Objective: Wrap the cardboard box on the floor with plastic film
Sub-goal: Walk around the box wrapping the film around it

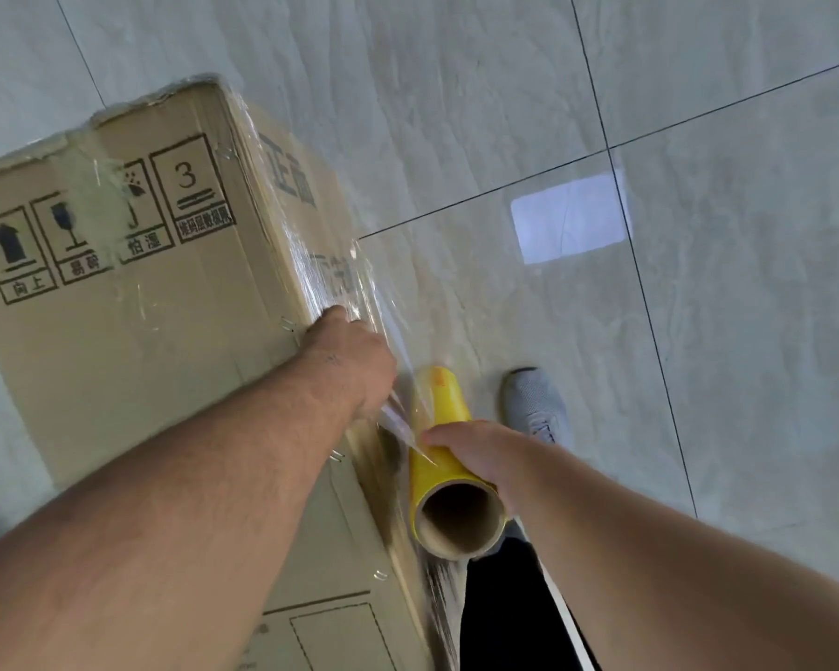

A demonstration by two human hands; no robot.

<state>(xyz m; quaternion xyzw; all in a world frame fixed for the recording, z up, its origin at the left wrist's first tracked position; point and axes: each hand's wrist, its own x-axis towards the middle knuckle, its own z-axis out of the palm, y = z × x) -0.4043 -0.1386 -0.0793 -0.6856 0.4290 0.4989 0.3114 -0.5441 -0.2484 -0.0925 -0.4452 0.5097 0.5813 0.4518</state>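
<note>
The cardboard box point(132, 302) bears handling symbols, "3", "向上" and "怕湿".

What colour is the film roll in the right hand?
Yellow, with a brown cardboard core; the roll shows clearly in the head view.

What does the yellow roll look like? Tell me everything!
The yellow roll is a tube of clear plastic film wound on a hollow brown cardboard core, whose open end faces the camera. It tilts beside the cardboard box. The right hand grips it, and film stretches from it to the box.
</note>
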